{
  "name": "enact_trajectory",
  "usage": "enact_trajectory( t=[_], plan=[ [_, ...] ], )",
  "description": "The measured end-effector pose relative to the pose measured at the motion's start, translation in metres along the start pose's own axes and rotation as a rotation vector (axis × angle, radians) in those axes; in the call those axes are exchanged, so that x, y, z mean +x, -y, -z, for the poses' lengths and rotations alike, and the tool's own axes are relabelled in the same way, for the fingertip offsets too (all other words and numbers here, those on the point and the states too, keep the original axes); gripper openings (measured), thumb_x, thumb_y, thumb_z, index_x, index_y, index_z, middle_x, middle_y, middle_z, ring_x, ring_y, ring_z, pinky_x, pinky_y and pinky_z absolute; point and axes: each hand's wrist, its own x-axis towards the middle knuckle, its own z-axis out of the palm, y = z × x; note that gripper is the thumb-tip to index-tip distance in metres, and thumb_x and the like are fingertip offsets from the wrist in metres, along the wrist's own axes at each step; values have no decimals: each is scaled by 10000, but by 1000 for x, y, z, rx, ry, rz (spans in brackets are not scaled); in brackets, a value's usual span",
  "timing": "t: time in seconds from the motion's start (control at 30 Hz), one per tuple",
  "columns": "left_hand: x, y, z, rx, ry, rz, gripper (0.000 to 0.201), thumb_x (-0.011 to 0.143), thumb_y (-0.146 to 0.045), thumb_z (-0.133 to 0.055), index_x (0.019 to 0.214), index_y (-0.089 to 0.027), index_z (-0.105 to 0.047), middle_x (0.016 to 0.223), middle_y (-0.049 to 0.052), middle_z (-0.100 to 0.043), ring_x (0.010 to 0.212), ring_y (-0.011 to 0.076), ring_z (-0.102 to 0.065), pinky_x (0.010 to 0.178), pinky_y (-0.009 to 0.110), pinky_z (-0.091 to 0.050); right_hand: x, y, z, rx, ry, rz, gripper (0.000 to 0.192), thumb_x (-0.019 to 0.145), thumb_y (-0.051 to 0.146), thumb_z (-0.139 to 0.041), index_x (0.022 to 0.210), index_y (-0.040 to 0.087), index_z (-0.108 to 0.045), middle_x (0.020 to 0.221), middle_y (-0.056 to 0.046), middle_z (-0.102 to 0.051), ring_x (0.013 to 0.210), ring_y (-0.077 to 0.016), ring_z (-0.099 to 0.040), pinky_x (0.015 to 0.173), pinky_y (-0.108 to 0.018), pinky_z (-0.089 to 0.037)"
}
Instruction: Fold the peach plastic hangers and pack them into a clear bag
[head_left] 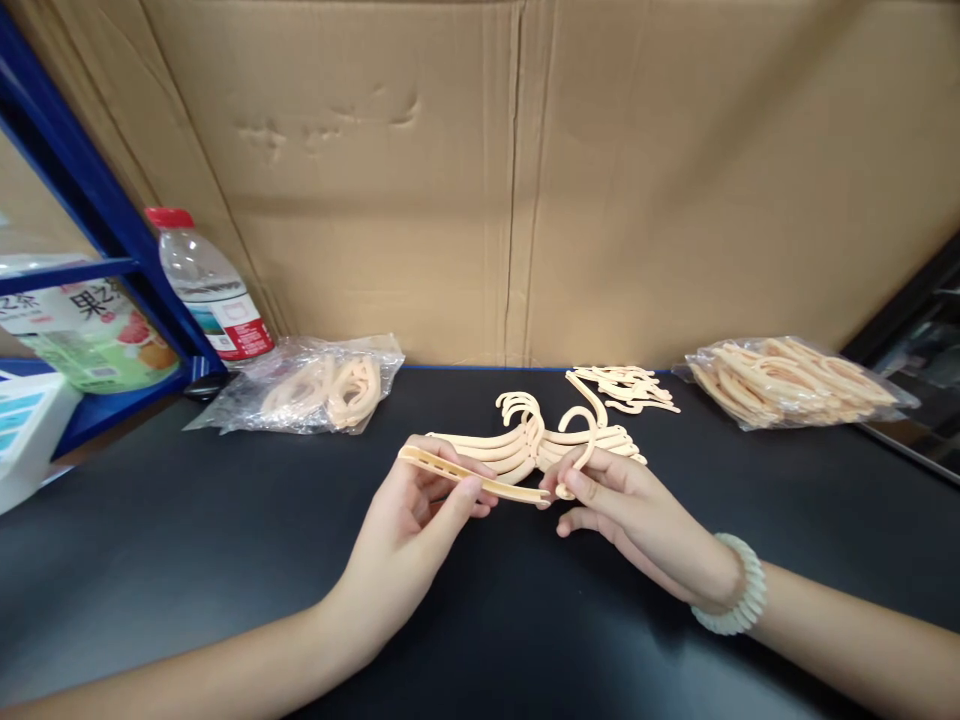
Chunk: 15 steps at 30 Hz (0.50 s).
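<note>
Left hand [409,530] grasps one hanger arm [514,490]; right hand [630,505] pinches a hook [592,437] just beside its right end, both parts above the surface [510,620], nearer than the stacked hangers [480,440].

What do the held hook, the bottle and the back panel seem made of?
Hook: probably moulded plastic, smooth and evenly peach. Bottle: likely clear plastic, glossy, see-through near the top. Back panel: apparently matte brown cardboard, given its creases and dents.

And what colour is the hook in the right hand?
The hook is pale peach, clearest in the head view.
</note>
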Motion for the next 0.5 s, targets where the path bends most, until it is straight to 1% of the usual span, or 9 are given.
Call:
enact_trajectory(
  t=[0.1,0.23,0.4,0.5],
  plan=[
    [0,-1,-1,2,12,-12,121,858,-188,-610,849,-191,-489,865,-10,-641,755,121,-667,704,243,-580,1,3,-1,-36,20,-28,202,871,361,-658,856,161,-629,923,-47,-602,896,-166,-612,649,-230,-535],
    [-3,-1,-1,41,49,-33,117,864,-175,-602,841,-191,-489,883,-11,-637,735,107,-664,717,238,-574,2,5,-1,-70,50,-77,239,840,371,-692,846,142,-624,878,-49,-617,854,-177,-661,600,-199,-520],
    [-6,1,1,137,79,-63,99,864,-189,-611,828,-190,-519,885,6,-646,757,123,-669,691,231,-563,2,7,0,-78,62,-137,284,824,396,-704,915,138,-626,922,-66,-648,836,-188,-693,604,-211,-543],
    [-7,2,1,153,67,-77,98,857,-193,-621,827,-196,-527,894,15,-653,783,143,-676,699,248,-566,1,9,0,-96,70,-158,298,819,405,-706,900,131,-626,930,-76,-667,846,-192,-700,638,-226,-556]
  ],
)
